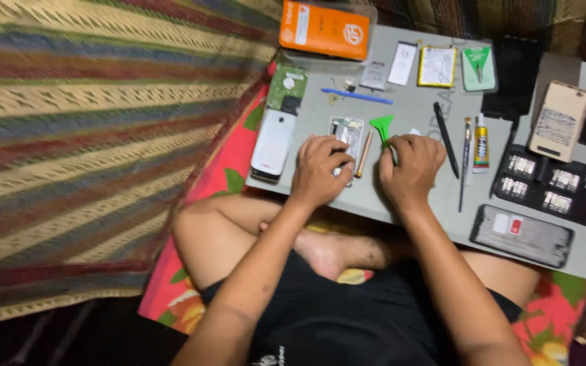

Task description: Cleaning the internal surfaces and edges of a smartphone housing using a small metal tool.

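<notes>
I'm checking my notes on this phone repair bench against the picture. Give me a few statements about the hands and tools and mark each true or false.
1. The left hand rests on the opened phone. True.
2. The right hand holds a green pry tool. True.
3. The orange box lies at the near edge of the grey mat. False: it lies at the far edge.
4. The blue pry stick is in the left hand. False: it lies on the mat beyond the phone.
5. A glue tube lies to the right of the right hand. True.
</notes>
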